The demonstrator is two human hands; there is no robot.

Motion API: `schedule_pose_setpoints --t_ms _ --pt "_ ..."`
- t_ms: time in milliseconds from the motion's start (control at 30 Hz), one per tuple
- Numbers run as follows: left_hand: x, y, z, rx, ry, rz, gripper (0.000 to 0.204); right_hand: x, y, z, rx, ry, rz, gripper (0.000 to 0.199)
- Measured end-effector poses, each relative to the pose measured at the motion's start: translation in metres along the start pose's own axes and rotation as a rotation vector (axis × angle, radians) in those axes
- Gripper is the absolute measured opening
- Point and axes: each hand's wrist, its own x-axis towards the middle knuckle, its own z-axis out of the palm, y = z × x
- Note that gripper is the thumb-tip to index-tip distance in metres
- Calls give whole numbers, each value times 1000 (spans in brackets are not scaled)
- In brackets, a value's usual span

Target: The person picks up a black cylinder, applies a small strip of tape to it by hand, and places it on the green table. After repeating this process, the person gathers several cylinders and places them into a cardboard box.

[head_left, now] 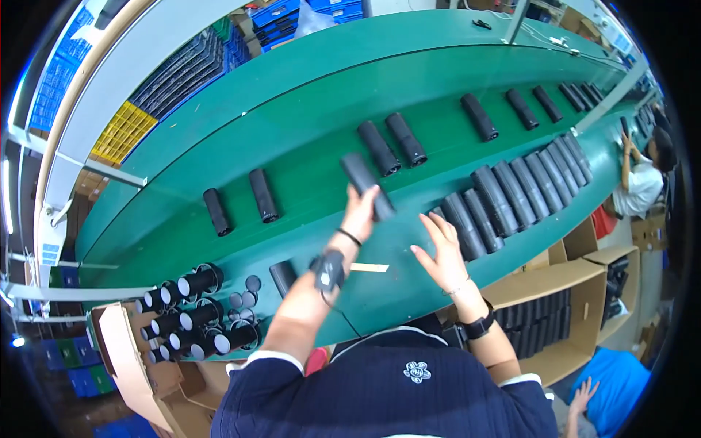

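Observation:
My left hand [358, 213] has its fingers wrapped around a dark cylindrical tube [357, 171], tilted above the green worktop. To its right, my right hand [445, 259] holds nothing; its fingers are spread apart beside the nearest tube [463, 225] of a tight row lying on the worktop. Just beyond the held tube, two similar tubes [377, 147] lie on the green conveyor belt [307, 157]. Another dark tube [282, 277] rests by my left forearm, partly hidden by it. A pale strip [369, 268] lies between my arms.
At the left end stand several black cylinders with white end faces [188, 321], beside small round caps [253, 283]. Open cardboard boxes [588, 306] flank me, the right one containing dark tubes. Further tubes [479, 117] are spaced along the belt. Co-workers [642, 175] are at the right.

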Motion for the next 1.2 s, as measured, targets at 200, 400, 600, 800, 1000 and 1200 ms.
schedule_pose_setpoints --t_ms 200,400,600,800,1000,1200 --pt "123 31 -90 1197 672 -92 108 -22 44 -11 -526 90 118 47" --pt "95 49 -71 1341 735 -4 108 -23 84 -8 -734 12 320 79" --pt "-36 -8 -13 561 -186 87 35 -27 69 0 -383 125 135 75" --pt "-124 25 -34 -103 -122 -18 79 -14 -36 70 336 -259 -1 72" --pt "-47 199 -256 578 729 404 77 -18 -18 93 59 -329 -212 50" --pt "18 206 -449 1249 1707 -198 25 -63 -15 90 64 -278 148 51"
